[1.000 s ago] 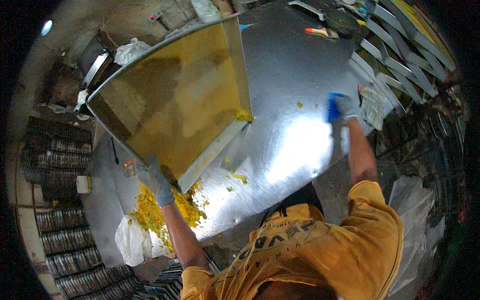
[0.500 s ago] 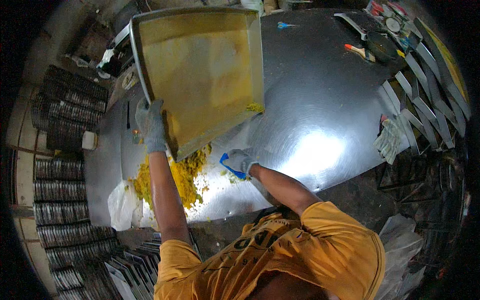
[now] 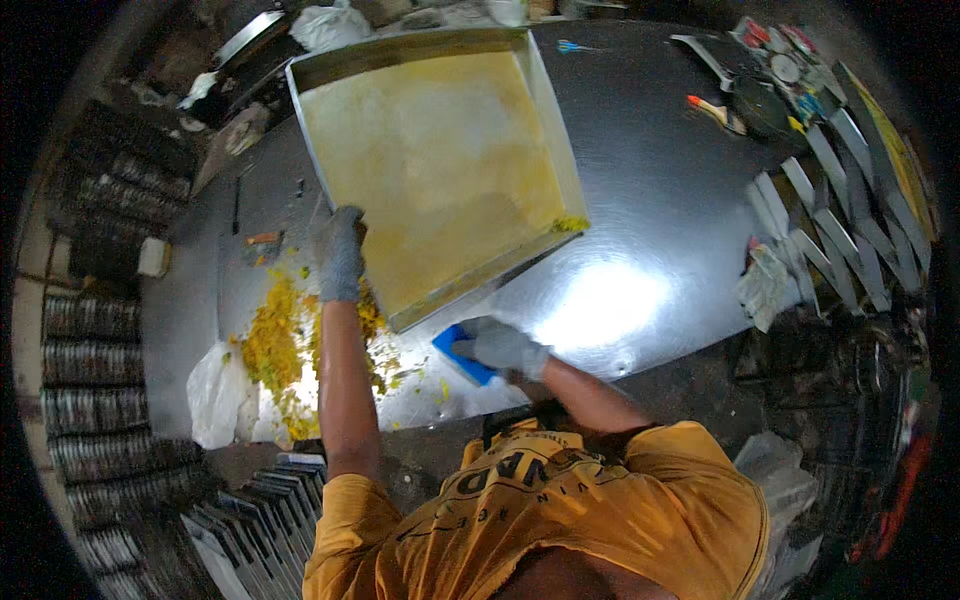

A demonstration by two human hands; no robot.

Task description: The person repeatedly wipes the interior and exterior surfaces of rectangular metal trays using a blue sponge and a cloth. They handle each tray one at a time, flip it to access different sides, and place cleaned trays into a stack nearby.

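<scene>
A large square metal tray point(image 3: 440, 160), its floor coated with a yellowish film, is tilted up above the metal table point(image 3: 660, 190). My left hand point(image 3: 341, 255), in a grey glove, is closed on the tray's left wall near its lower corner. A small yellow clump point(image 3: 571, 224) clings to the tray's lower right corner. My right hand point(image 3: 505, 345), also gloved, grips a flat blue scraper point(image 3: 462, 358) just below the tray's near edge. Yellow crumbs point(image 3: 275, 335) lie heaped on the table beside and under my left forearm; the forearm covers part of them.
A white plastic bag point(image 3: 217, 395) sits at the table's near left edge. Farther right are a brush point(image 3: 712, 110), a pale glove point(image 3: 766, 285) and stacked metal strips point(image 3: 835, 215). Blue scissors point(image 3: 575, 46) lie at the back. Dark stacked racks point(image 3: 95, 375) stand left of the table.
The tray has shifted right and tipped, showing its floor more squarely. My left hand moved with it, uncovering more crumbs. My right hand and the scraper have come slightly nearer to me.
</scene>
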